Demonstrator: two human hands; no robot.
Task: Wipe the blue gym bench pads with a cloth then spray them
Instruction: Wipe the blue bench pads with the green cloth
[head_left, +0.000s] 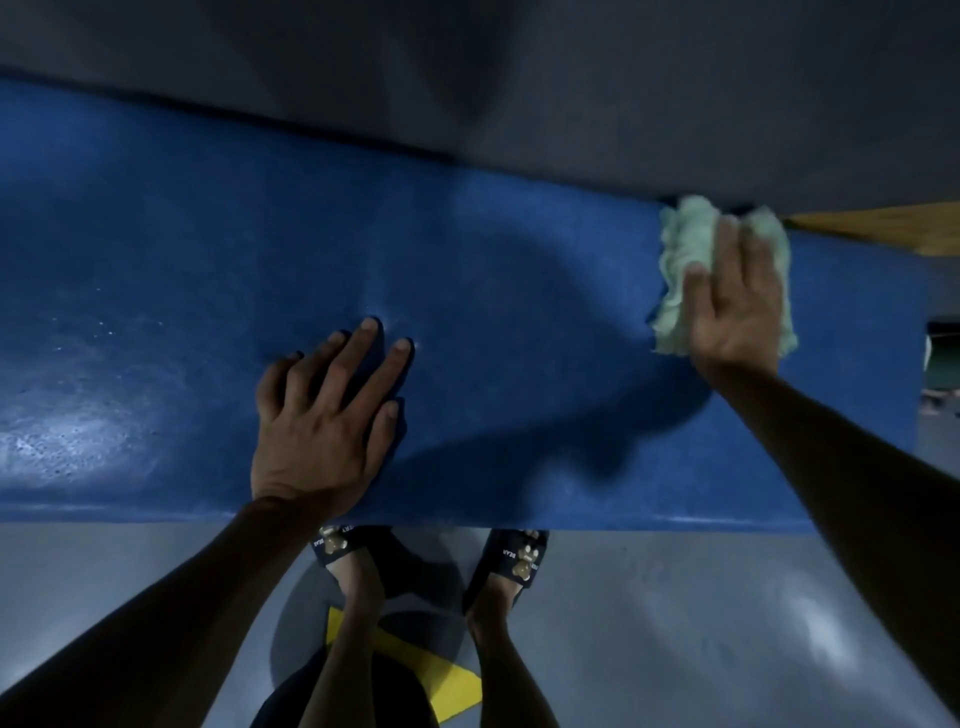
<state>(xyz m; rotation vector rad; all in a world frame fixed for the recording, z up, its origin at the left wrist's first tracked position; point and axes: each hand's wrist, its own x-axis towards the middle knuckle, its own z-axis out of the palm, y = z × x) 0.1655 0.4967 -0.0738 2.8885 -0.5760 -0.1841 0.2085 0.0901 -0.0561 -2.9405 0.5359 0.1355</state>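
Observation:
A long blue bench pad (493, 312) fills the width of the head view, seen from above. My right hand (737, 306) lies flat on a crumpled pale green cloth (680, 260) near the pad's far right end, pressing it onto the surface. My left hand (327, 410) rests palm down on the pad's near middle, fingers spread, holding nothing. No spray bottle is in view.
Grey floor (675, 623) lies below the pad's near edge, where my two feet in dark sandals (514, 556) stand over a yellow floor marking (441, 675). A dark grey surface (571, 78) lies beyond the pad. An orange-brown strip (893, 228) shows at the far right.

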